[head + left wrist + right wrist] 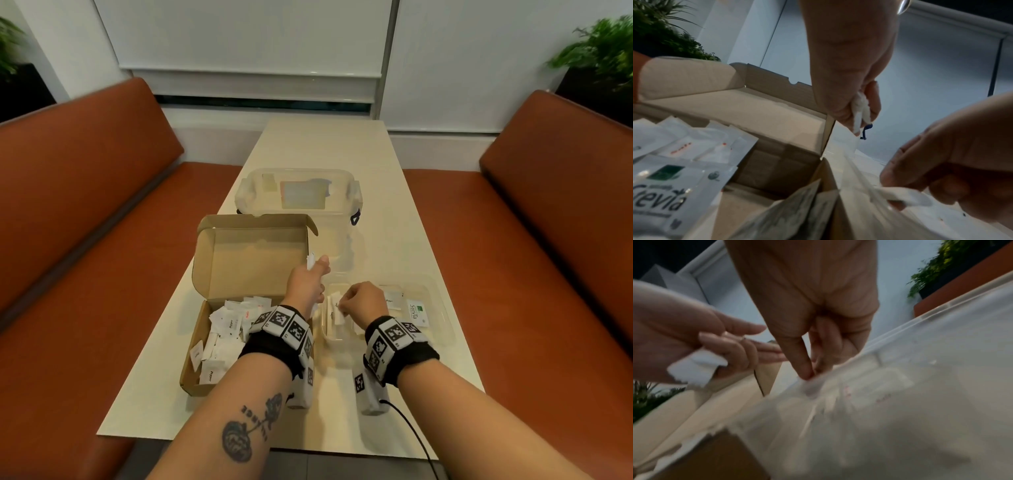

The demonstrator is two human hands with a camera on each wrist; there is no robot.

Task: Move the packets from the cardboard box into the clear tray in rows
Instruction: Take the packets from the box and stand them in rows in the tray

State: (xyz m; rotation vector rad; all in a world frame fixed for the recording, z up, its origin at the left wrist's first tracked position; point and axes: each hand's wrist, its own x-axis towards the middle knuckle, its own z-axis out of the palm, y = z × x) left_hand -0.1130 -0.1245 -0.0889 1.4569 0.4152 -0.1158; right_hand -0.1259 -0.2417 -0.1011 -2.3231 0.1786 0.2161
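Both forearms fill the bottom of the head view, each wrist wearing a black band with square marker tags; left forearm has a tattoo (251, 425).

Left hand (306, 279) is raised above the gap between the cardboard box (219, 274) and the clear tray (435, 308), fingers curled round a small bunch of white packets (860, 108). Left wrist view shows the bunch sticking out below the curled fingers (873, 97).

Right hand (364, 299) is over the left end of the clear tray, thumb and forefinger pinching one white packet (809, 386) at the tray's near-left rim. Right wrist view is blurred, so I cannot tell whether that packet touches the tray floor.

Cardboard box sits left on the surface (376, 154), lid flap standing open at the back. Loose packets (226, 329) are piled in its near half; some read "Pepper", one reads "Stevia" (663, 186). Far half of the box floor is bare.

Clear tray sits just right of the box. Several white packets stand on edge at its left end (334, 310); a Stevia packet (416, 310) and a smaller packet (392, 297) lie flat further right.

Lidded clear container (298, 192) stands behind the box, further up the surface. Orange bench seats (85, 205) run along both sides, plants (603, 48) in the far corners.
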